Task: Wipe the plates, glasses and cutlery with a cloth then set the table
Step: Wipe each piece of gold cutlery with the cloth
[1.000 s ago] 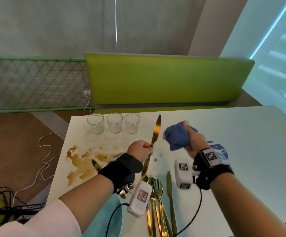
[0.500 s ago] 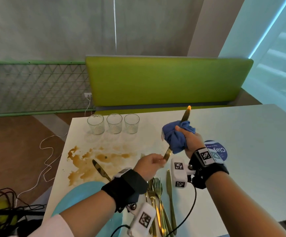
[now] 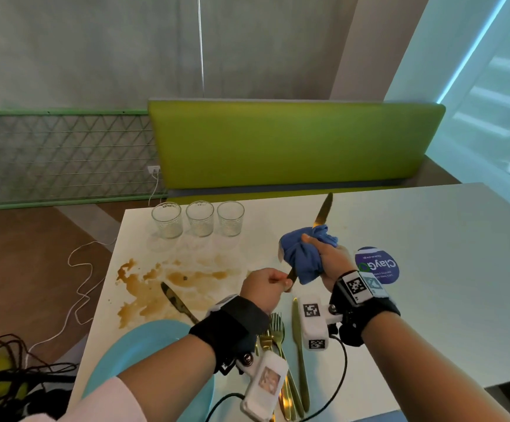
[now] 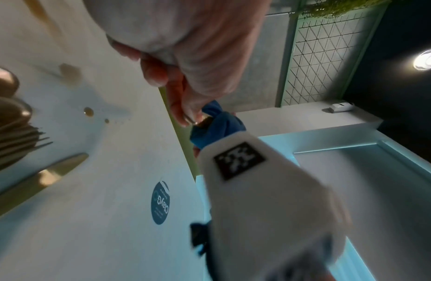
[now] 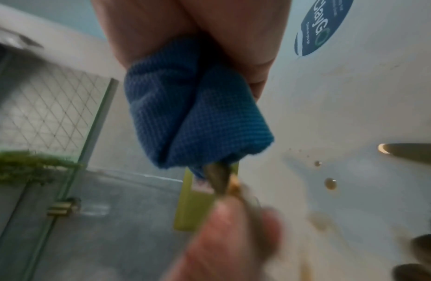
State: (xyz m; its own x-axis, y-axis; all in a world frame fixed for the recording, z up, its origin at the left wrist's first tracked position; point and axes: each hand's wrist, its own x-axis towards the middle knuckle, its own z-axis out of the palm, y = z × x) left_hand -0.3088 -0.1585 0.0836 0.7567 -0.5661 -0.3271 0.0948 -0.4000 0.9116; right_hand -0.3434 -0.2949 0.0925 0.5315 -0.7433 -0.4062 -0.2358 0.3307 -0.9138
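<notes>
Knife [image 3: 322,212] handle pinched in left hand [image 3: 262,289]; right hand [image 3: 328,260] clamps blue cloth [image 3: 304,255] around blade, above stained worktop [image 3: 430,269].

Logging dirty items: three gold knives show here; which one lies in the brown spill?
The knife lying left of the left hand, blade in the stain. Another knife lies on clean table; the third is held in the cloth.
</notes>
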